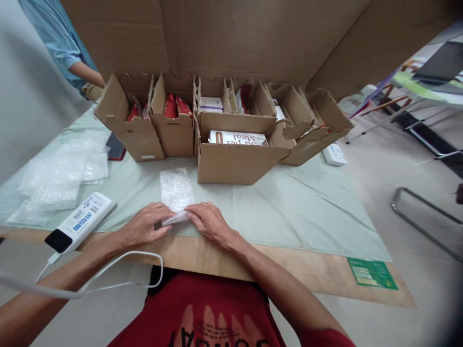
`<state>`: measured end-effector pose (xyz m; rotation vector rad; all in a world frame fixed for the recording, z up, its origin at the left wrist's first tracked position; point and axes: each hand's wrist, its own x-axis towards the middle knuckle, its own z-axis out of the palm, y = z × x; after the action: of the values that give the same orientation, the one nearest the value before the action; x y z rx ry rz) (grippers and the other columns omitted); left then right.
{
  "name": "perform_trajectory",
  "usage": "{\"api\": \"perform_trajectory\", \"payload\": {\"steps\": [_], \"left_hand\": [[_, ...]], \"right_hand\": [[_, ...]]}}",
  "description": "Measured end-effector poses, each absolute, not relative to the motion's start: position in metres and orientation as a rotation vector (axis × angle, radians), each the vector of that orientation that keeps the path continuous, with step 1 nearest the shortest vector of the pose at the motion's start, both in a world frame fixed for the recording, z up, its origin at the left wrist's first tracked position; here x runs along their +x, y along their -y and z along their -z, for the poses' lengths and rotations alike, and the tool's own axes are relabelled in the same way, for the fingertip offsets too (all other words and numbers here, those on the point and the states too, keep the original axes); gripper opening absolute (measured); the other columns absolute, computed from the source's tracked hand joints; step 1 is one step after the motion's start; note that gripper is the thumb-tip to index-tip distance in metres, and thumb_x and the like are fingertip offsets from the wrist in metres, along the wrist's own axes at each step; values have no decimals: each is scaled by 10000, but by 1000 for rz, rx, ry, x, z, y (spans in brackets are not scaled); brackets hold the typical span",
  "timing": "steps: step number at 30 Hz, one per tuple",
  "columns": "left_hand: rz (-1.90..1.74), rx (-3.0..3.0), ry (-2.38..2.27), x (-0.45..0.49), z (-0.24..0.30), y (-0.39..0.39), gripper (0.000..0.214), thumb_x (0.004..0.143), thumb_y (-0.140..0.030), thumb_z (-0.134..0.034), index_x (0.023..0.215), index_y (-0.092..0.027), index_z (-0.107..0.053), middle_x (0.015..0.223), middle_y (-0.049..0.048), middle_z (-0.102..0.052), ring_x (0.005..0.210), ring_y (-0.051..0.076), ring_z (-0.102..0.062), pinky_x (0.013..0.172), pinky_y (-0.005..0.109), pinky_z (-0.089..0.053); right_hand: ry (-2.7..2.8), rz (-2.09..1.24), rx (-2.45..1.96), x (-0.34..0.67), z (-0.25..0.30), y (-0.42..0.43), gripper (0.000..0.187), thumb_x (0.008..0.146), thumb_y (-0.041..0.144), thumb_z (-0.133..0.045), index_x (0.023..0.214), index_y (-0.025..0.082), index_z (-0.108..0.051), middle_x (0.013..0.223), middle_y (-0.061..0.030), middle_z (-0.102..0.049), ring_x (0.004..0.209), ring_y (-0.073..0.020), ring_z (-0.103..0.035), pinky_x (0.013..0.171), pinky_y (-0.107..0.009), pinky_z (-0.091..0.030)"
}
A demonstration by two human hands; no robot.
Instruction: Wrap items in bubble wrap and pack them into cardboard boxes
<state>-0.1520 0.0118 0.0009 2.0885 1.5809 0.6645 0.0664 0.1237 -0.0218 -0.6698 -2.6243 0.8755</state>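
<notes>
A clear strip of bubble wrap lies flat on the pale green cloth, its near end folded up at the table's front edge. My left hand pinches the left side of that fold between thumb and fingers. On the right side, my right hand grips the same fold, thumb below and fingertips on top. Whether anything is wrapped inside the fold cannot be made out.
Cardboard bins with packets and a "Meal" box stand behind the wrap, under a large cardboard sheet. Bubble wrap sheets and a white power bank with a cable lie left. A person's arm shows at upper left.
</notes>
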Motion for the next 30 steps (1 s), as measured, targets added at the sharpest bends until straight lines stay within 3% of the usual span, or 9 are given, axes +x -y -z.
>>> {"api": "perform_trajectory", "payload": {"steps": [3, 6, 12, 15, 17, 21, 23, 26, 30], "left_hand": [[-754, 1690, -1767, -148, 3, -16, 348, 876, -330, -543, 1157, -187, -691, 986, 62, -751, 834, 197, -677, 735, 310, -518], [-830, 1345, -1814, -145, 8, -20, 460, 841, -430, -567, 1204, -163, -660, 856, 32, -726, 679, 169, -618, 613, 275, -470], [-902, 1208, -1733, -143, 5, -29, 347, 769, -436, -607, 970, -164, -686, 745, 0, -657, 651, 147, -563, 600, 251, -422], [-805, 1217, -1652, -143, -1, -28, 313, 787, -427, -588, 940, -173, -689, 754, 5, -659, 655, 150, -571, 587, 249, -423], [-741, 1299, -1672, -142, -6, -24, 346, 793, -401, -594, 1043, -184, -695, 802, 14, -685, 677, 159, -592, 593, 254, -441], [-718, 1612, -1736, -142, -12, -15, 424, 817, -358, -611, 1212, -223, -682, 1138, 82, -726, 965, 221, -657, 767, 303, -518], [-696, 1640, -1726, -143, -10, -13, 380, 848, -369, -570, 1170, -222, -706, 1168, 87, -730, 1003, 233, -662, 815, 320, -523], [-656, 1536, -1824, -145, 0, -13, 451, 854, -381, -538, 1248, -206, -671, 1025, 57, -747, 789, 192, -649, 747, 314, -517], [-667, 1516, -1912, -142, 8, -17, 502, 853, -374, -517, 1292, -163, -639, 875, 34, -701, 643, 160, -568, 648, 294, -494]], "right_hand": [[2491, -971, -780, 65, 21, -125, 296, 1002, 274, -558, 1276, 214, -651, 1159, -73, -762, 978, -209, -701, 882, -349, -509], [2386, -721, -736, 72, 22, -123, 402, 976, 310, -585, 1358, 186, -584, 1303, -136, -684, 1096, -252, -658, 944, -401, -488], [2687, -334, -339, 75, 27, -125, 348, 936, 201, -592, 1282, 178, -614, 1426, -164, -597, 1308, -312, -505, 1002, -469, -406], [2746, -332, -325, 75, 23, -125, 264, 977, 129, -496, 1174, 194, -659, 1320, -130, -673, 1213, -272, -560, 966, -437, -395], [2786, -400, -306, 80, 17, -123, 243, 976, 96, -480, 1073, 191, -681, 1179, -111, -728, 1060, -245, -608, 908, -410, -394], [2850, -554, -321, 91, 4, -118, 172, 950, 81, -538, 948, 176, -681, 934, -69, -741, 866, -201, -612, 853, -370, -386], [2847, -585, -312, 93, 1, -118, 113, 965, 177, -592, 1036, 175, -679, 1025, -81, -739, 952, -218, -616, 892, -378, -391], [2868, -523, -255, 88, 3, -120, 310, 931, 311, -674, 1209, 181, -630, 1293, -125, -667, 1168, -275, -557, 941, -413, -395], [2889, -407, -216, 78, 16, -127, 310, 959, 230, -609, 1264, 181, -597, 1393, -134, -617, 1263, -277, -506, 942, -415, -400]]}}
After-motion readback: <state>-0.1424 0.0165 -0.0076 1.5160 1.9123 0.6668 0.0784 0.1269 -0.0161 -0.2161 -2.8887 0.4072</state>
